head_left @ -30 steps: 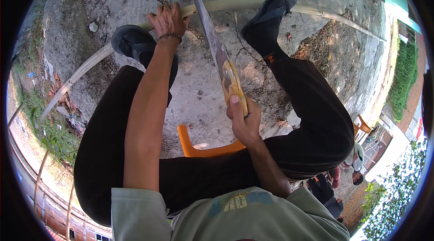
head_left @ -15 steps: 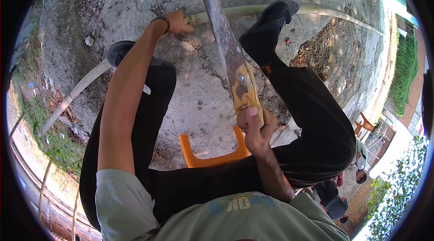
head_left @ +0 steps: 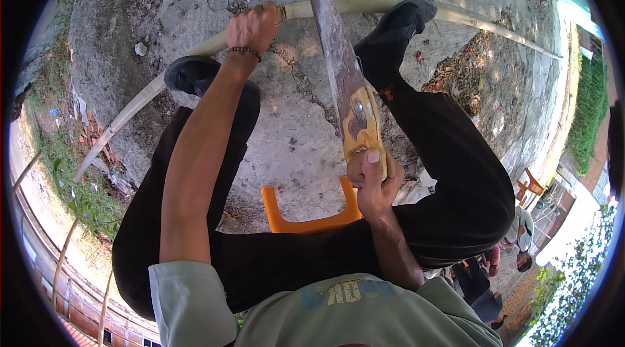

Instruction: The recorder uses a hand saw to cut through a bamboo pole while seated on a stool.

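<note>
1. The pale pole (head_left: 351, 6) lies across the concrete ground (head_left: 280, 145), beyond the person's knees; its arc may owe something to the lens.
2. The left hand (head_left: 252, 29) has its fingers clamped on the pole, between the two feet and beside a dark mark; a grip from above like this probably keeps the round length from rolling.
3. The left shoe (head_left: 185, 75) and right shoe (head_left: 410, 18) overlap the pole on either side of that hand, seemingly placed to pin it at two spots; how firmly they press, I cannot tell.
4. The right hand (head_left: 374, 178) has its fingers closed around the yellow handle of the saw (head_left: 333, 47), thumb laid along the top, likely to guide the blade's line.
5. The blade points away from the body and crosses above the pole between the left hand and right shoe, apart from both. Whether its teeth touch the pole is unclear.
6. The spread knees leave the saw arm room, with an orange U-shaped piece (head_left: 280, 220), perhaps a seat's edge, between the thighs.
</note>
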`<state>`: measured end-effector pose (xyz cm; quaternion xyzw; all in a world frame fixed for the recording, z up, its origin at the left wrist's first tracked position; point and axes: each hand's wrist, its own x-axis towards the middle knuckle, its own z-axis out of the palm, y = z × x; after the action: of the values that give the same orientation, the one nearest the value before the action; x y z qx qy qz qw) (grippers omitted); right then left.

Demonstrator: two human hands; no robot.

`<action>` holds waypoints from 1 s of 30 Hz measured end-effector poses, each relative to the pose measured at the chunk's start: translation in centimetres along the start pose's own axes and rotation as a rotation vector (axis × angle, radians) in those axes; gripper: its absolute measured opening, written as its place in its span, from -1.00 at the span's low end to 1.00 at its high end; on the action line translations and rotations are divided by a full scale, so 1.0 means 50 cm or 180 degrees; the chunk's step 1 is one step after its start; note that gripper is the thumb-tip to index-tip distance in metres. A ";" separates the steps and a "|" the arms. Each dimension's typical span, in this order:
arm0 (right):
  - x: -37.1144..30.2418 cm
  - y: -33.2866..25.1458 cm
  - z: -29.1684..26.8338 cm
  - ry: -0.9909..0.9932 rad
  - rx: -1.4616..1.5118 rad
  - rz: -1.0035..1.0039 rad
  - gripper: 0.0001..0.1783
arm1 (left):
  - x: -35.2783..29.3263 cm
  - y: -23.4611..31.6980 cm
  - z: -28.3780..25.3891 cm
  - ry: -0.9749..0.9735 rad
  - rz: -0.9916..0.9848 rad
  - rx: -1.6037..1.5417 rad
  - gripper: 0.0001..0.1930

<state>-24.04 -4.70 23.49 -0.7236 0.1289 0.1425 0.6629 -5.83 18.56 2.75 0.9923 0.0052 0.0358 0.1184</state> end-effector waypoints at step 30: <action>0.028 -0.005 -0.007 0.0153 -0.0188 0.0171 -0.58 | 0.005 0.000 0.089 0.0569 -0.0006 0.0141 -0.93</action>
<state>-22.66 -5.05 23.23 -0.7424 0.1600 0.1465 0.6339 -5.25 17.50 -1.54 0.9875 0.0175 0.1239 0.0955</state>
